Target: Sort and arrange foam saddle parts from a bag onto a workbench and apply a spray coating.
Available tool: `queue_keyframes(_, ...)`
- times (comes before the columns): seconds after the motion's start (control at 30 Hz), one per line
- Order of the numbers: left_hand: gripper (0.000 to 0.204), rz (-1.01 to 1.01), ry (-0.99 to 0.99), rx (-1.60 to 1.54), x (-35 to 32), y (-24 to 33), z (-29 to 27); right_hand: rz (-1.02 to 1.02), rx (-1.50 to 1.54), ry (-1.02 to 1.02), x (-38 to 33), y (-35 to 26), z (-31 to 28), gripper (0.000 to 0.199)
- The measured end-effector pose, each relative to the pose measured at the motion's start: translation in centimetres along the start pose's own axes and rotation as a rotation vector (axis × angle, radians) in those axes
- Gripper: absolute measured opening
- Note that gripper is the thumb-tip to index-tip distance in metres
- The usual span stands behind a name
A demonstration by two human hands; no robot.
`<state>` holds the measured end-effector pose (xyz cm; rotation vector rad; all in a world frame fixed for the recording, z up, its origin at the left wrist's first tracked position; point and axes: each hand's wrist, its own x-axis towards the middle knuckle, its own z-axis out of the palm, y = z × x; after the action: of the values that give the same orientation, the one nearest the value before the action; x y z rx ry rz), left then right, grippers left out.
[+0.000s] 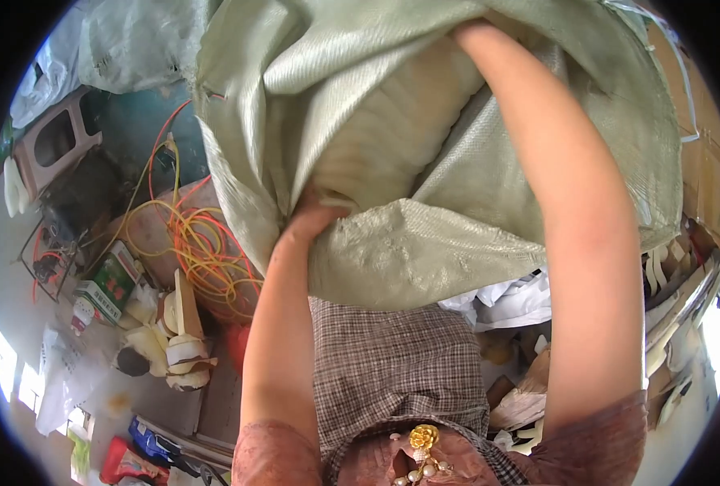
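Here the left hand (pixel 311 217) presses up against the lower fold of a large woven sack (pixel 392 251), its fingers tucked under the pale green cloth so that their spread cannot be told. The right hand is buried inside the sack's mouth near the top of the view, so only the right forearm (pixel 570 211) shows and its grip cannot be told either. The sack is coarse woven plastic, slightly glossy, creased into broad soft folds, and it fills the upper middle of the view in front of the person's chest; its long axis runs roughly from lower left to upper right, with the open mouth turned toward the person. Inside it lies a bulky beige thing (pixel 392 130) with faint ribbed lines, lying along the same slant. Below hangs a checked grey-brown garment (pixel 392 364). To the left, on the floor, lies a loose tangle of orange and yellow cords (pixel 202 243), a green and white carton (pixel 105 287), and a heap of cream-coloured shaped pieces (pixel 174 340).
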<state>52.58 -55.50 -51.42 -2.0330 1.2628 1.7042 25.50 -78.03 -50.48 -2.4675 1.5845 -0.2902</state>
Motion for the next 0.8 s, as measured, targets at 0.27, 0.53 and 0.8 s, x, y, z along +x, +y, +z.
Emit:
queue_keyframes(0.27,0.071,0.053,0.201,-0.629,3.0,-6.7,5.6,-0.064,-0.028,0.052,0.0,0.0,-0.4,0.052)
queue_keyframes(0.53,0.063,-0.068,0.332,-0.638,4.3,-0.8,4.1,-0.134,-0.1,0.041,-1.2,0.8,-0.2,0.052)
queue_keyframes(0.8,0.075,0.124,0.334,-0.463,1.8,1.3,2.6,-0.187,-0.134,0.096,0.4,0.0,-0.9,0.053)
